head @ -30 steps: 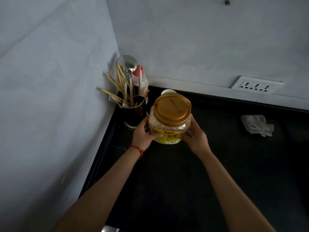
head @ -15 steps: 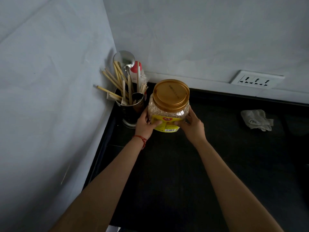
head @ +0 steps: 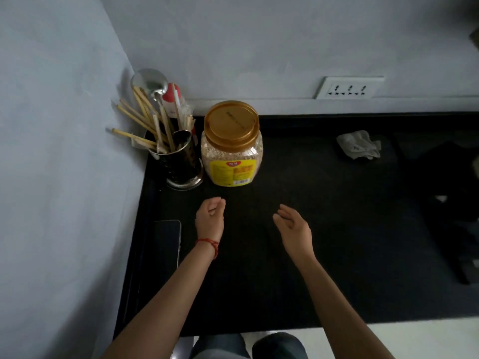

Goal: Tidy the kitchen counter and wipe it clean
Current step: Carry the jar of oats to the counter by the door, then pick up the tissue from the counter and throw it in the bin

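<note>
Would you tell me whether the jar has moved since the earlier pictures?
Yes: the jar went down and back, now standing on the counter beside the utensil holder.

Wall socket [head: 349, 87]; phone [head: 166, 242] lying flat.

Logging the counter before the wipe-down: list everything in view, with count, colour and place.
counter: one, black, below the walls
jar: one, clear with gold lid and yellow label, back left, beside the holder
utensil holder: one, metal, left corner, holding chopsticks and a ladle
red-capped bottle: one, behind the holder
cloth: one, pale, crumpled, back right
phone: one, dark, left edge
wall socket: one, white, back wall
left hand: empty, loosely curled
right hand: empty, open
</note>
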